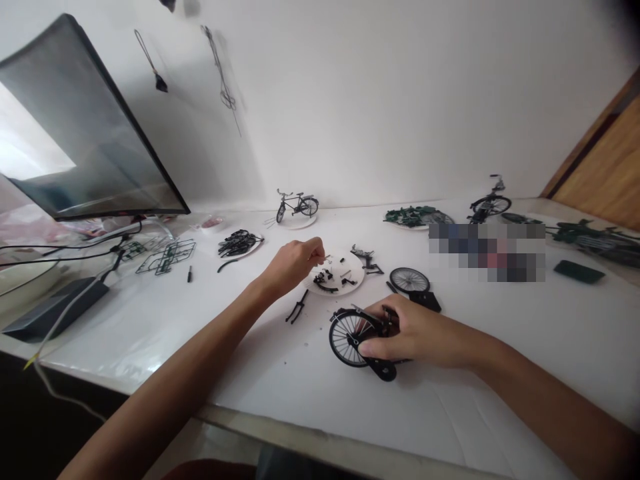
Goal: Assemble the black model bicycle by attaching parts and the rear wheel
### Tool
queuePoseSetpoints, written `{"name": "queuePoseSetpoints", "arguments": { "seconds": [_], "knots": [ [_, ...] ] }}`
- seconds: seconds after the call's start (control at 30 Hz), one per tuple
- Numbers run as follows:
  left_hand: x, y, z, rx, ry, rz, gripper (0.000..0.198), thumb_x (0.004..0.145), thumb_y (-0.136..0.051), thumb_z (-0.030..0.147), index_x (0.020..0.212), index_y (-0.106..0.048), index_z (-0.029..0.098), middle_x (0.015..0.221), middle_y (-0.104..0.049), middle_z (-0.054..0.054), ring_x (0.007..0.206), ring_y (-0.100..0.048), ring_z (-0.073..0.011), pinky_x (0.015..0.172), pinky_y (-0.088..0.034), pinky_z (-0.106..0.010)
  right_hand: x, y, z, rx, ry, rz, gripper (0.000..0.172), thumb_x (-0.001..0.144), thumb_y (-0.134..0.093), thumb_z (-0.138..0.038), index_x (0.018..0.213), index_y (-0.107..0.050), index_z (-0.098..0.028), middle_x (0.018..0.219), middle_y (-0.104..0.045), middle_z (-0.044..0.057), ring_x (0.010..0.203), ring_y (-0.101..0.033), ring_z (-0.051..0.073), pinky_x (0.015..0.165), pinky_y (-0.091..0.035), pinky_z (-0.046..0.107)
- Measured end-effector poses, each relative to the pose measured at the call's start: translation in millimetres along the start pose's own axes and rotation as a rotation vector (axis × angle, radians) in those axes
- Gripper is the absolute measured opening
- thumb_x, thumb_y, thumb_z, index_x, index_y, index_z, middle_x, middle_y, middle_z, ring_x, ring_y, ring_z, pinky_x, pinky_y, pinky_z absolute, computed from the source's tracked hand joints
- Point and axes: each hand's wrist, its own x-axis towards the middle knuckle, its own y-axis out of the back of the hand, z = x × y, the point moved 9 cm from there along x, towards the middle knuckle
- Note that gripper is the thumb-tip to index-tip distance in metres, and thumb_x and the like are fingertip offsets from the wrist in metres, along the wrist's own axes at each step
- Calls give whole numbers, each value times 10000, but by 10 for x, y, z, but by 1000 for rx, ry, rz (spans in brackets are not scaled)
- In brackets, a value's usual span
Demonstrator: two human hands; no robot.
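My right hand (393, 330) grips a partly built black model bicycle (347, 339) over the white table; its spoked rear wheel points left and a dark chain cover hangs below my fingers. My left hand (303, 257) is closed in a pinch at the left rim of a white plate (357, 283) with small black parts (327, 280) on it. Whatever lies between those fingertips is too small to name. A black front fork (297, 308) rests on the table below the plate. A loose spoked wheel (410, 280) lies beyond my right hand.
A finished model bicycle (299, 204) stands at the back, another (490, 199) at the back right. Plates of black parts (240, 243) and green parts (413, 216) lie around. Sprue frames (165, 257), a small screwdriver (189, 274) and a monitor (90, 127) are at left.
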Motion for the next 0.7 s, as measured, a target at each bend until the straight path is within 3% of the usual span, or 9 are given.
{"name": "queuePoseSetpoints", "arguments": {
  "seconds": [0.4,0.7],
  "knots": [
    [9,-77,-43,-132,73,-36,106,877,-598,179,870,-703,169,856,-754,-43,802,-698,-179,719,-524,-276,15,72,-23,-26,80,75,216,845,-677,-348,751,-628,-160,704,-638,9,662,-577,144,608,-417,244],
    [2,-110,-51,-52,55,-47,113,865,-614,148,887,-725,151,863,-749,-55,778,-692,-165,693,-535,-248,13,96,28,-73,51,94,208,852,-684,-348,770,-631,-165,724,-652,12,669,-582,145,591,-411,247]
  ]
}}
